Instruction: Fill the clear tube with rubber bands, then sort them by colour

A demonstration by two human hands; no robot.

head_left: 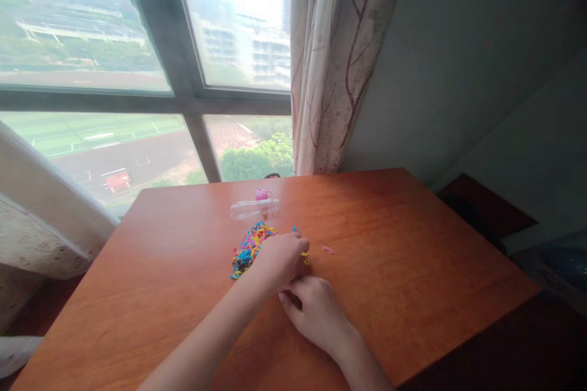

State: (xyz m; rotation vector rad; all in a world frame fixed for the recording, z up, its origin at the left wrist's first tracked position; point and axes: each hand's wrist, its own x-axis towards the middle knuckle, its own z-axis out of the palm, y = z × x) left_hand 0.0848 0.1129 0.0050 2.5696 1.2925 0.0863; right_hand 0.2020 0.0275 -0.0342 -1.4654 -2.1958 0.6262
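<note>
A pile of small colourful rubber bands point(252, 247), in blue, yellow, red and pink, lies on the table to the left of my hands. My left hand point(285, 258) reaches across the pile's right edge, its fingers curled downward and mostly hidden from me. Just below it, my right hand point(314, 305) is closed, with thumb and fingers drawn together against the left. Whatever lies between the fingers is too small or covered. Near the left fingertips are a loose yellow band point(306, 258) and a blue one point(296, 230). A pink band point(327, 250) lies farther right.
Behind the pile a clear plastic container point(252, 209) lies on its side, with a round pink object point(262, 195) beyond it. The brown wooden table point(413, 269) reaches to the window point(188, 98). A patterned curtain point(334, 61) hangs at the far edge.
</note>
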